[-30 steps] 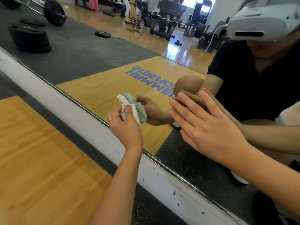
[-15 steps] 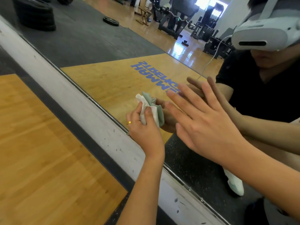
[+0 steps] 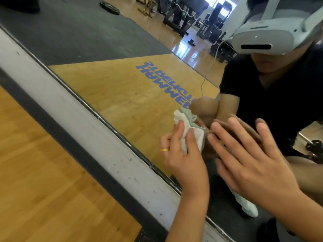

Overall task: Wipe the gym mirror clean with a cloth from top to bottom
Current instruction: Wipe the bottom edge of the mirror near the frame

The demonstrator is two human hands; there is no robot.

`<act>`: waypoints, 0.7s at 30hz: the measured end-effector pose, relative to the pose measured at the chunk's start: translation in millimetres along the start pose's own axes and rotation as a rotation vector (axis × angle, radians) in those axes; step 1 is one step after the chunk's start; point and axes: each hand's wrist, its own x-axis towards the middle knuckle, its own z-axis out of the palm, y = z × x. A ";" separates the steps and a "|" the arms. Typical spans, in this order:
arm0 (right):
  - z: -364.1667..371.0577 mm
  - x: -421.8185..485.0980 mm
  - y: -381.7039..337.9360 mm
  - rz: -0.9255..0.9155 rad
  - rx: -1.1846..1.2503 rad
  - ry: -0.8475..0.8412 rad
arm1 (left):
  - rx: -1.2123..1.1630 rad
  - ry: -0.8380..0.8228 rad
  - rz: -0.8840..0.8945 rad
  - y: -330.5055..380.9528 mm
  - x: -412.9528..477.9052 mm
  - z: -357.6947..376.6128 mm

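Observation:
The gym mirror point(image 3: 122, 88) fills the upper right, reflecting a wooden platform with blue lettering and me in a headset. My left hand point(image 3: 183, 159), with a gold ring, holds a crumpled white and pale green cloth point(image 3: 187, 126) pressed against the glass low down, close above the mirror's bottom edge. My right hand point(image 3: 248, 154) lies flat on the glass just right of the cloth, fingers spread and holding nothing.
A white scuffed ledge point(image 3: 73, 123) runs diagonally under the mirror, with a dark strip and wooden floor point(image 3: 43, 180) below it. Weight plates and gym machines point(image 3: 178, 13) appear only as reflections.
My left hand with the cloth has slid right along the low part of the glass, closing up to my right hand. The camera has moved in closer.

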 end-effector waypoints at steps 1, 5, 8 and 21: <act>0.6 0.4 0.0 0.003 -0.006 0.004 | -0.010 0.002 0.014 -2.6 1.0 0.4; 1.6 1.9 -1.6 0.013 0.026 0.030 | -0.023 -0.048 0.067 -14.3 7.6 -10.1; 2.6 1.1 -1.0 0.017 0.045 0.028 | -0.047 -0.032 -0.042 -13.8 9.1 -18.5; 7.7 -1.7 1.3 0.007 0.131 0.032 | 0.150 -0.018 0.100 4.1 26.9 -23.9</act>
